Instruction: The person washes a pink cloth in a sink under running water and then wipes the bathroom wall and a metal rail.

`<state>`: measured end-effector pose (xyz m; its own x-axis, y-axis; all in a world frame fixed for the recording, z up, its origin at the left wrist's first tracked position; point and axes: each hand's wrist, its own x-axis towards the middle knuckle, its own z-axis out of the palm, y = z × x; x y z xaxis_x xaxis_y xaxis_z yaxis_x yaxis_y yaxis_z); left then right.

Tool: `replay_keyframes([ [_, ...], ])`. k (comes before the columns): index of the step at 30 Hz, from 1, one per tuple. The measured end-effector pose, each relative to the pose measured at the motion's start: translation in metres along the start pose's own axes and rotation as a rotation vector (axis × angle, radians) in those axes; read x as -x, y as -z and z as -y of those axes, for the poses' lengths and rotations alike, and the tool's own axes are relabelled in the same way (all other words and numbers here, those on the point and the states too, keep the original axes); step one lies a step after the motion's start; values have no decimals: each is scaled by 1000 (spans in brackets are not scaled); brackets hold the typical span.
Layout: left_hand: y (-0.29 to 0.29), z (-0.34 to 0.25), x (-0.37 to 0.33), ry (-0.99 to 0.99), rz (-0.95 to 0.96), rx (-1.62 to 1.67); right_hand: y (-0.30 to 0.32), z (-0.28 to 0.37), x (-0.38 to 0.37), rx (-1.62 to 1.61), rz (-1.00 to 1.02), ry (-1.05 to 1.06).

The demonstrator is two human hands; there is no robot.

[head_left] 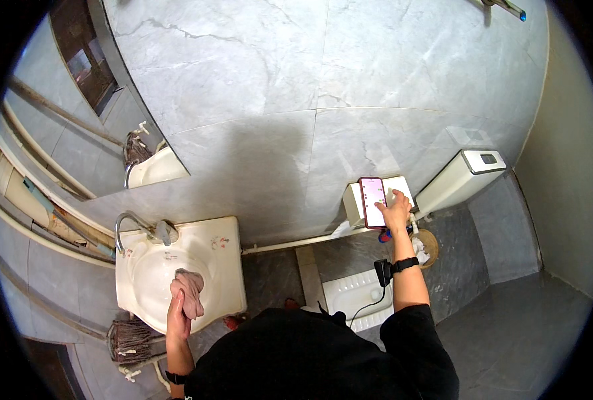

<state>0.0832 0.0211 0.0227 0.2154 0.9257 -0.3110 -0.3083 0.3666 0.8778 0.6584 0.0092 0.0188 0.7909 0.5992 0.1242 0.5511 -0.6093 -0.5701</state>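
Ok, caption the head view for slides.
Left hand holds a crumpled pinkish cloth over a white ceramic washbasin; right hand at a lit rectangular phone.

Illegibly tiny details on phone screen [371,196], metal fixture [508,9] cropped at top

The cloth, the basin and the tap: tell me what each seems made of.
Cloth: soft fabric, matt, judging by its bunched folds in the left hand; fibre unclear. Basin: probably glazed ceramic, from its smooth, off-white gloss. Tap: likely chromed metal, from its silvery shine.
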Motion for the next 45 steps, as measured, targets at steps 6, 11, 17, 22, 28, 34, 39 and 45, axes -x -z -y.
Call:
replay_keyframes([
  [6, -4, -11, 11, 13, -69, -24, -2, -1, -1, 26, -2, -4],
  [11, -7, -14, 13, 12, -94, -30, -1, -4, -3, 16, -4, -24],
  [17, -3, -8, 10, 38, -52, -6, -2, -5, -2, 8, 29, -25],
  [22, -5, -7, 8, 34, -74, -23, -2, 1, -1, 20, 23, -39],
  [28, -6, -8, 7, 11, -77, -47, -8, 1, 2, 52, -11, -16],
  [34, -8, -11, 5, 31, -50, -42, -1, 7, 7, -26, -96, 15],
  [39, -35, -31, -2, 65, 37, -98, 4, 43, 48, -425, -1, 330],
  [45, -97, -54, -37, 47, 351, -405, 21, 158, 140, -628, 745, 685],
])
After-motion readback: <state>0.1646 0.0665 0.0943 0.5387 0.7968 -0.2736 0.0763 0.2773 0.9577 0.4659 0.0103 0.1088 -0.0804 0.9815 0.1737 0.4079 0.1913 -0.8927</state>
